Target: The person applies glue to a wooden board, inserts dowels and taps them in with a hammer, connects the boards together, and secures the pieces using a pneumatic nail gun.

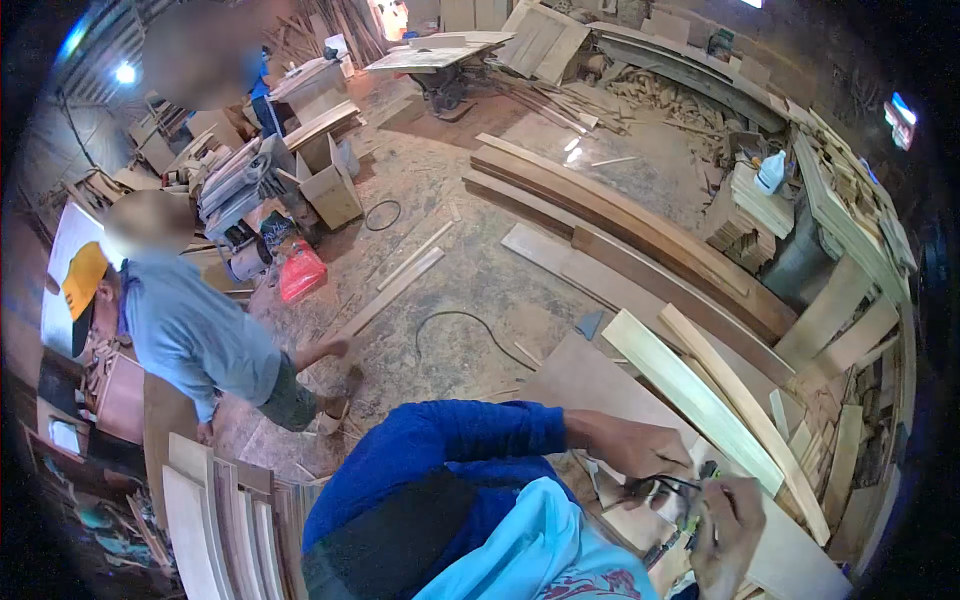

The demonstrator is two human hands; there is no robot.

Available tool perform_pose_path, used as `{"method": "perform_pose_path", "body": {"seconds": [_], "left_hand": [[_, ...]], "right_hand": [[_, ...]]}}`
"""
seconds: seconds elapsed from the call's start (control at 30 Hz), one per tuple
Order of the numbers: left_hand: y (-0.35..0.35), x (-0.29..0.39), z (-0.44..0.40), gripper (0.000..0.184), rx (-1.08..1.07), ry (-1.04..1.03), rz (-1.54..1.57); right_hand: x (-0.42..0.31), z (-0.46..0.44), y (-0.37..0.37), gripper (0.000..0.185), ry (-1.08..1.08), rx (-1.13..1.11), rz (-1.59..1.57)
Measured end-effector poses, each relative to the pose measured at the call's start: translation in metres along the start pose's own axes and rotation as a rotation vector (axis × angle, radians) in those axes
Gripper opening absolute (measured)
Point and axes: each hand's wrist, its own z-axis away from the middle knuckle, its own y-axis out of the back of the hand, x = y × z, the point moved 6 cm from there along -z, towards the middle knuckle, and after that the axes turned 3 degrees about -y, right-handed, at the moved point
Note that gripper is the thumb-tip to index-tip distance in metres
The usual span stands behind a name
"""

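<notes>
My left hand (635, 447) reaches in from the left in a dark blue sleeve, its fingers closed at a thin black looped item (662, 484), possibly a cord or glasses. My right hand (730, 525) is beside it at the lower right, with fingers curled against a small green and black object (690, 522). The exact shape of that object is unclear. Both hands are close together in front of my light blue shirt (535, 545), above a pale board (790, 545).
A person in a grey-blue top and yellow cap (205, 325) is at the left, near stacked boards (215, 510). Long planks (620, 200) lie beyond my hands. A black cable (465, 314) curves over the floor. Another person (264, 95) is far back by machinery.
</notes>
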Motion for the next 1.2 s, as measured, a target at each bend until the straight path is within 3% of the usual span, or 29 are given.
{"method": "perform_pose_path", "body": {"seconds": [0.03, 0.2, 0.27, 0.47, 0.53, 0.57, 0.6, 0.67, 0.73, 0.77, 0.8, 0.83, 0.87, 0.9, 0.97, 1.0, 1.07, 1.13, 1.2], "left_hand": [[-0.005, 0.001, 0.01, 0.036, -0.007, 0.166, 0.14], [0.007, -0.04, 0.011, 0.037, 0.101, 0.074, 0.073], [0.014, -0.054, 0.008, 0.037, 0.114, 0.066, 0.021], [0.001, -0.058, 0.009, 0.03, 0.126, 0.225, 0.182], [0.014, -0.027, 0.006, 0.025, 0.212, -0.172, -0.494], [0.009, -0.028, 0.002, 0.025, 0.157, -0.18, -0.475], [0.01, -0.028, 0.0, 0.023, 0.212, -0.199, -0.598], [0.006, -0.022, -0.006, 0.021, 0.203, -0.236, -0.692], [0.01, -0.007, -0.012, 0.017, 0.388, -0.011, -0.743], [0.004, 0.003, -0.019, 0.017, 0.335, -0.022, -0.729], [0.003, 0.023, -0.02, 0.016, 0.452, -0.142, -0.697], [0.001, 0.044, -0.019, 0.015, 0.572, -0.254, -0.653], [-0.007, 0.066, -0.019, 0.015, 0.588, -0.273, -0.643], [-0.012, 0.087, -0.017, 0.015, 0.61, -0.284, -0.633], [-0.023, 0.116, -0.012, 0.017, 0.488, -0.491, -0.615], [-0.032, 0.119, -0.014, 0.017, 0.47, -0.461, -0.581], [-0.047, 0.14, -0.007, 0.019, 0.545, -0.773, -0.742], [-0.047, 0.125, -0.005, 0.018, 0.551, -0.812, -0.842], [-0.05, 0.123, -0.005, 0.017, 0.563, -0.871, -0.968]], "right_hand": [[-0.016, -0.009, -0.002, 0.012, 0.133, 0.101, -0.007], [0.017, -0.004, -0.02, 0.009, -0.065, 0.15, -0.073], [0.033, 0.003, -0.034, 0.007, -0.086, 0.152, -0.266], [0.061, 0.022, -0.05, 0.008, -0.152, 0.249, -0.168], [0.088, 0.04, -0.046, 0.003, -0.259, 0.424, -0.264], [0.099, 0.046, -0.048, 0.006, -0.364, 0.477, -0.394], [0.104, 0.054, -0.049, 0.004, -0.454, 0.514, -0.72], [0.097, 0.052, -0.038, 0.007, -0.423, 0.63, -0.709], [0.098, 0.058, -0.03, 0.007, -0.474, 0.737, -0.883], [0.095, 0.061, -0.02, 0.007, -0.356, 0.764, -0.876], [0.089, 0.066, -0.013, 0.006, -0.366, 0.858, -1.03], [0.078, 0.07, 0.003, 0.011, -0.271, 0.924, -0.973], [0.065, 0.075, 0.018, 0.015, -0.182, 0.975, -0.914], [0.051, 0.081, 0.028, 0.015, -0.226, 0.994, -0.899], [0.016, 0.094, 0.051, 0.018, 0.046, 1.086, -0.914], [0.016, 0.104, 0.054, 0.017, 0.258, 1.084, -0.903], [0.002, 0.108, 0.073, 0.014, 0.29, 1.022, -0.815], [-0.007, 0.11, 0.076, 0.014, 0.378, 0.953, -0.724], [0.009, 0.119, 0.057, 0.015, 0.306, 1.016, -0.965]]}}
